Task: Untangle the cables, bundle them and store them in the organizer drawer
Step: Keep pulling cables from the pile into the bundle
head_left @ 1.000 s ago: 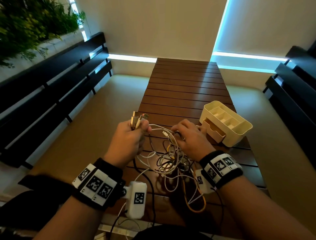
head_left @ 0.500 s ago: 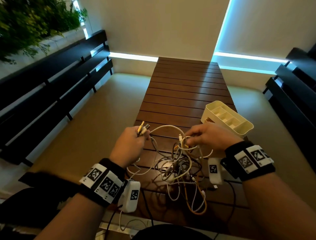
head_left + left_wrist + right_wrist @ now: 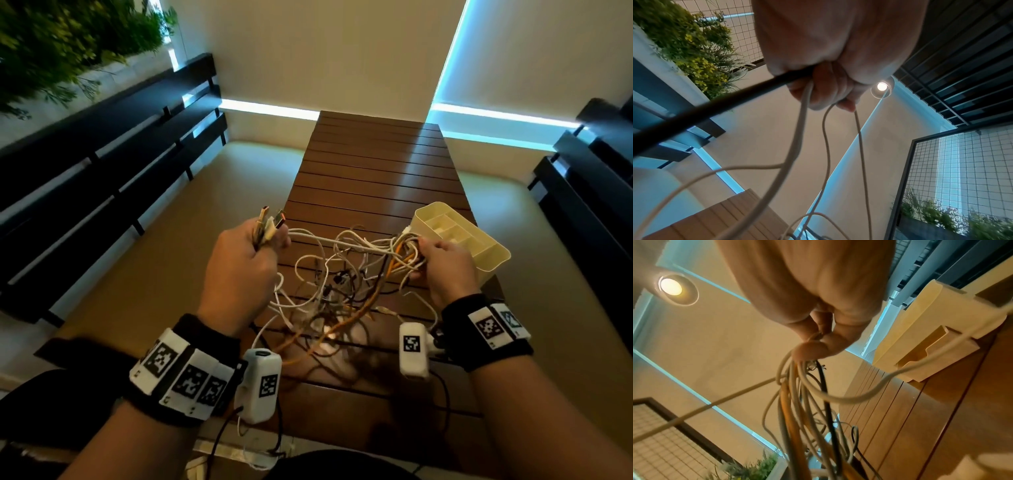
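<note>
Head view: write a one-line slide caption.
Both hands, left hand gripping connector ends and right hand gripping strands, lift tangled cables beside cream organizer.

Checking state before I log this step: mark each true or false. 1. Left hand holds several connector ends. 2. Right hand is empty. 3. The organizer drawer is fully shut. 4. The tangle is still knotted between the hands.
1. True: the left hand grips connector ends.
2. False: the right hand grips a bunch of cables.
3. False: the organizer has its drawer partly pulled out.
4. True: the tangle hangs unsorted over the table.
</note>
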The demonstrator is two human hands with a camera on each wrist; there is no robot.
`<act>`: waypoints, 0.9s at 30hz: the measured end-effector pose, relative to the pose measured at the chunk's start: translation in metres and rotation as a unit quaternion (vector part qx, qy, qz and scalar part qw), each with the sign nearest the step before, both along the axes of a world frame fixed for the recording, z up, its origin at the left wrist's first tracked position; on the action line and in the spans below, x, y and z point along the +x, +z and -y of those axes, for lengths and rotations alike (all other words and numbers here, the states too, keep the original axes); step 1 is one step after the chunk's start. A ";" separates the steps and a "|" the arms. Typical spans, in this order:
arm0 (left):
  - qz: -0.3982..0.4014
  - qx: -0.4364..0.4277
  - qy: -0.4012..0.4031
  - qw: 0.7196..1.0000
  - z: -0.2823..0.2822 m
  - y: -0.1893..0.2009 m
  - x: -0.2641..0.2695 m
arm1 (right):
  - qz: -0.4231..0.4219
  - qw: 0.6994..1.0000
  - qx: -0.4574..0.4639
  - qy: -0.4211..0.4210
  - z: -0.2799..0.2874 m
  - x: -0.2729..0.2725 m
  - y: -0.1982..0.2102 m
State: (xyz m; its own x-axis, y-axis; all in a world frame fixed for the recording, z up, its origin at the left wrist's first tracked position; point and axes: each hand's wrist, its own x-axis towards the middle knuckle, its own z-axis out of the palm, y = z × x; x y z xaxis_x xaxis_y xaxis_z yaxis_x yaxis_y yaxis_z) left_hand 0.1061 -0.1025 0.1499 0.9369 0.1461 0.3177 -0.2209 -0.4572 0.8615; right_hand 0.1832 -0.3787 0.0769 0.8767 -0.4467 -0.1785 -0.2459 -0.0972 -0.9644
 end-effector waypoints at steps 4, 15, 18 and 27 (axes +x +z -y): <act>-0.010 -0.008 0.007 1.000 0.000 -0.003 0.002 | -0.062 0.996 -0.033 0.053 -0.004 -0.009 -0.009; -0.209 0.198 -0.093 0.953 0.011 -0.026 0.024 | 0.032 0.975 -0.152 0.161 -0.006 -0.025 -0.011; -0.199 0.216 -0.114 0.949 0.023 -0.021 0.026 | 0.063 0.968 -0.159 0.184 -0.012 -0.029 -0.006; -0.222 0.120 -0.161 0.954 0.067 -0.039 0.021 | 0.094 0.971 -0.098 0.196 -0.025 -0.038 0.011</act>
